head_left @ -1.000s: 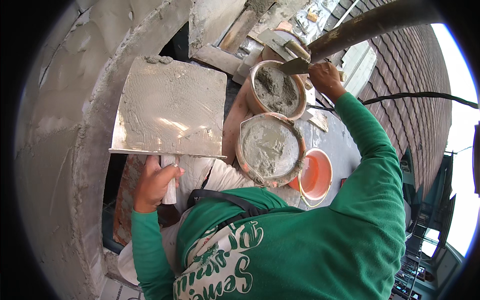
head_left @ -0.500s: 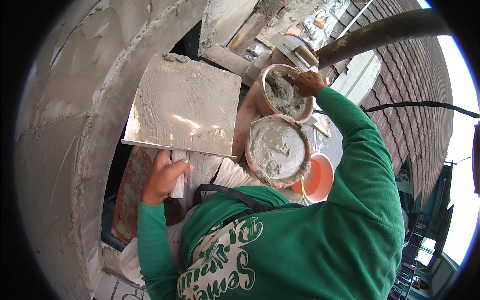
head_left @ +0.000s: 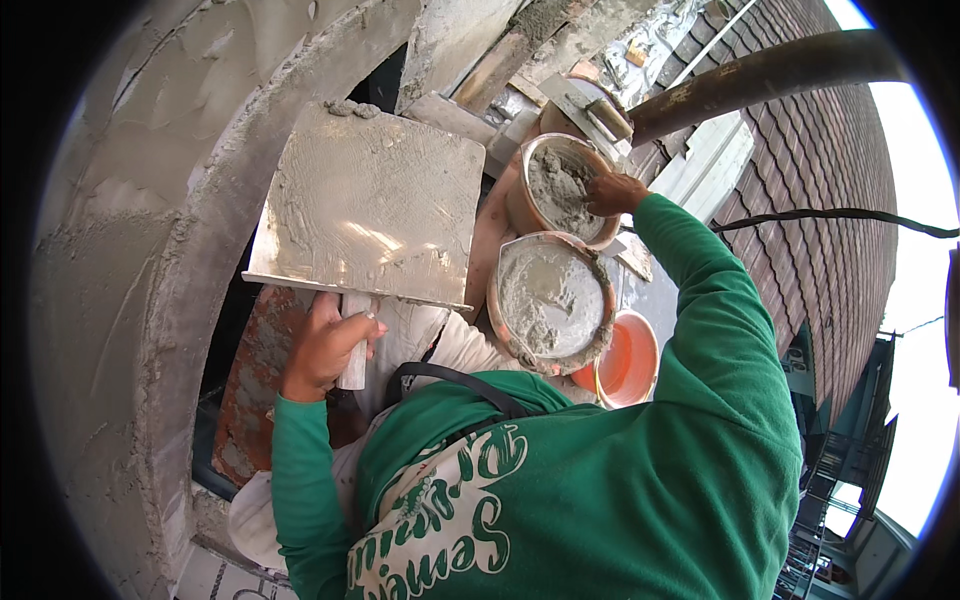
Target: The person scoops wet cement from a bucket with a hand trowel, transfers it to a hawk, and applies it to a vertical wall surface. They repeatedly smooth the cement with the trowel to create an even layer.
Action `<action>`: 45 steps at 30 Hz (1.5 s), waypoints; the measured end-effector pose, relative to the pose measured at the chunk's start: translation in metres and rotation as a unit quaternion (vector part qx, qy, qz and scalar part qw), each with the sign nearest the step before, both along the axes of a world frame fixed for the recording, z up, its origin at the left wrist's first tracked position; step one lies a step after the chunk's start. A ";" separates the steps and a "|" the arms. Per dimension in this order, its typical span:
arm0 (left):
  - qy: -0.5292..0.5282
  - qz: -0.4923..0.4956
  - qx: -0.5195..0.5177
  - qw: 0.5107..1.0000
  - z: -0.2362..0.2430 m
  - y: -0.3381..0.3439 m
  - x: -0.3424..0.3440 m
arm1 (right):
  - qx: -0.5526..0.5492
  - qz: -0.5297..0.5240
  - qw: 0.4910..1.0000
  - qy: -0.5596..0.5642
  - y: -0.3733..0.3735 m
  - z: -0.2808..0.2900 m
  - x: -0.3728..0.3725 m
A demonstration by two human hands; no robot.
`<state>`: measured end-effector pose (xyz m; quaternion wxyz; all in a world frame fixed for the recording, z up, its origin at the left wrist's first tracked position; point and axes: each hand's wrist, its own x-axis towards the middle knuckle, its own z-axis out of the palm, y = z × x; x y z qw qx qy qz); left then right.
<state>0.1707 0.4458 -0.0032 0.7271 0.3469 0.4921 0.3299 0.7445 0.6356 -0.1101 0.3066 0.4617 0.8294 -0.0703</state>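
Observation:
My left hand (head_left: 325, 345) is wrapped round the pale handle (head_left: 353, 365) of a square mortar hawk (head_left: 375, 200). The hawk's flat face is smeared with wet grey mortar, and a small lump of mortar (head_left: 352, 108) sits at its far edge. My right hand (head_left: 615, 193) is closed at the right rim of a bucket (head_left: 515, 200) of thick grey mortar (head_left: 560, 190). What its fingers hold, if anything, is hidden. Just beyond it, a plastering trowel (head_left: 590, 108) lies across another bucket, its handle upward.
Nearer me stands a bucket (head_left: 497, 315) of wetter grey mix, beside an orange pail (head_left: 648, 370). A plastered wall (head_left: 110, 330) rises on the left. Boards (head_left: 490, 70) lie at the far side. A thick dark pipe (head_left: 770, 75) and a black cable (head_left: 830, 213) cross above roof tiles (head_left: 830, 150).
My right hand has dipped slightly nearer the mortar in the bucket. The left hand and hawk have hardly moved; the whole view has shifted a little.

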 end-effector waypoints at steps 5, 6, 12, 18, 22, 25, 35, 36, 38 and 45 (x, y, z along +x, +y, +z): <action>0.009 -0.014 0.014 1.000 0.006 0.009 0.014 | -0.082 -0.056 0.995 0.026 -0.017 0.004 0.003; 0.005 -0.015 0.026 1.000 0.008 0.013 0.017 | -0.090 -0.062 0.991 0.077 -0.020 0.007 -0.002; -0.005 -0.024 0.050 0.998 0.027 0.029 0.037 | -0.092 -0.206 0.971 0.084 -0.047 0.017 -0.022; -0.008 0.018 0.048 0.999 0.064 0.028 0.046 | -0.184 -0.387 0.878 0.214 -0.055 0.033 0.016; -0.010 0.069 0.042 0.997 0.082 0.017 0.023 | -0.196 -0.423 0.834 0.294 -0.069 0.027 0.013; -0.028 0.092 0.077 0.992 0.095 0.007 -0.016 | -0.163 -0.454 0.820 0.308 -0.085 0.022 0.003; 0.068 0.270 0.095 0.956 0.142 -0.114 -0.086 | 0.263 -0.138 0.952 0.075 -0.094 0.110 -0.104; 0.070 0.281 0.091 0.953 0.142 -0.127 -0.089 | 0.318 -0.097 0.924 0.187 -0.096 0.120 -0.133; 0.126 0.267 0.061 0.954 0.140 -0.156 -0.099 | 0.209 -0.140 0.855 0.454 -0.110 0.127 -0.202; 0.166 0.332 0.063 0.926 0.131 -0.273 -0.135 | 0.032 0.004 0.767 0.641 -0.166 0.105 -0.368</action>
